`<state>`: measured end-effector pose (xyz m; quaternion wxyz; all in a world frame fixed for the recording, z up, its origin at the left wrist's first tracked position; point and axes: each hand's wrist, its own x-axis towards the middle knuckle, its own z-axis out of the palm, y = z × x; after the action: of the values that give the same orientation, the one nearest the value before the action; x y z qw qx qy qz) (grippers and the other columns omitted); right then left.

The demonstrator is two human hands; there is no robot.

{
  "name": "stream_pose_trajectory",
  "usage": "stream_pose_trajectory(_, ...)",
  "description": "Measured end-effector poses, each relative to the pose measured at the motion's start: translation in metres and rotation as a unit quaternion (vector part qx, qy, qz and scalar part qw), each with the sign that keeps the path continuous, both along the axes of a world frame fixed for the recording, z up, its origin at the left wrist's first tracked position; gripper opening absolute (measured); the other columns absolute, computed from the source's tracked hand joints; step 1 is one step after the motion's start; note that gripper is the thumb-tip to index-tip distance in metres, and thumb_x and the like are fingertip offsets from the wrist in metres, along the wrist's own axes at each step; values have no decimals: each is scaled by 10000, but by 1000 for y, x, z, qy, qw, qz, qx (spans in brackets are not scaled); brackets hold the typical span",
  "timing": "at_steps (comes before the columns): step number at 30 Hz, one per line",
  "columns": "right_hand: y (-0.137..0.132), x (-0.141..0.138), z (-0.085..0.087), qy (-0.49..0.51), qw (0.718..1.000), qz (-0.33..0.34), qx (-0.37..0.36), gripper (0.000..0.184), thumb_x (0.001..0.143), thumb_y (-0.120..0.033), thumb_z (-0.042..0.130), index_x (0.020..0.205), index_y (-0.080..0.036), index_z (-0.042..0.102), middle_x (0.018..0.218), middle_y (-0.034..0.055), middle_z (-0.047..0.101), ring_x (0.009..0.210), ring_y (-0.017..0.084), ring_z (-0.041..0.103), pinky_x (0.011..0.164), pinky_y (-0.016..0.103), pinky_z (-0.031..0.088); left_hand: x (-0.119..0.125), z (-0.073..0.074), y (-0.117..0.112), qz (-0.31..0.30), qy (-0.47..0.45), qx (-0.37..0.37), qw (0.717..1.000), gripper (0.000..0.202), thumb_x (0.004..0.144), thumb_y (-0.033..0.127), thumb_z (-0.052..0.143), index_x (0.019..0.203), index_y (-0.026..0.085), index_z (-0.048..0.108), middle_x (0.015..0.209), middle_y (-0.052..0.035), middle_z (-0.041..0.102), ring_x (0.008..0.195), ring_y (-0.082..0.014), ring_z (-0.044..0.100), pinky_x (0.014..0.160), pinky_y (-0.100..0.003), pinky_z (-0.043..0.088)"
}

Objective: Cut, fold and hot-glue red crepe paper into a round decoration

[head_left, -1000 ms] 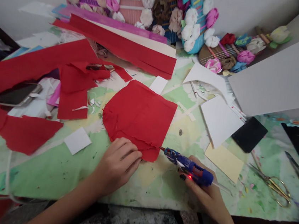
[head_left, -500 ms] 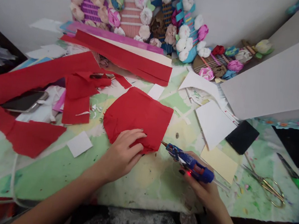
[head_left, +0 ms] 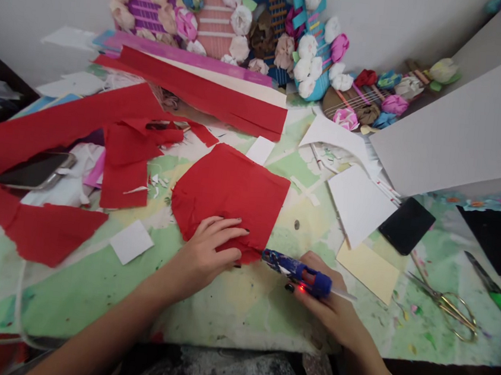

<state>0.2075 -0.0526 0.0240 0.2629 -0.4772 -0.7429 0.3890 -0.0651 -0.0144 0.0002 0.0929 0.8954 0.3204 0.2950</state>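
Note:
A red crepe-paper-covered piece (head_left: 237, 180) with a pointed top and angled sides lies at the middle of the table. My left hand (head_left: 207, 254) rests across its lower edge, fingers spread and pressing on the paper. My right hand (head_left: 329, 294) is wrapped around a blue glue gun (head_left: 298, 271) with a small red light lit. A pale glue stick pokes out of its back end. The gun's nozzle is at the lower right corner of the red piece; whether it touches the paper I cannot tell.
Red paper scraps (head_left: 57, 233) and a phone (head_left: 37, 170) lie left. At right are white card (head_left: 362, 205), a black flat rectangle (head_left: 407, 225), gold-handled scissors (head_left: 453, 307) and a green-handled blade (head_left: 500, 303). Paper-flower-decorated guitars (head_left: 217, 29) stand along the wall.
My right hand has moved left with the glue gun, bringing its nozzle onto or over the red piece's lower corner. The left hand stays on the paper, its fingers slightly shifted.

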Motion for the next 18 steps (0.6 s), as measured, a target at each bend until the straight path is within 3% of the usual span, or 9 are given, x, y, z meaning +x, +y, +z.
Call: stream_pose_trajectory(18, -4, -3, -6, -88, 996, -12, 31, 184, 901, -314, 485, 754, -205, 461, 745, 22, 479, 709, 174, 452, 629, 323, 336, 0, -1, 0, -6, -4, -17, 1000, 99, 868, 90, 537, 848, 154, 611, 1208, -133, 610, 1213, -301, 497, 978, -542, 397)
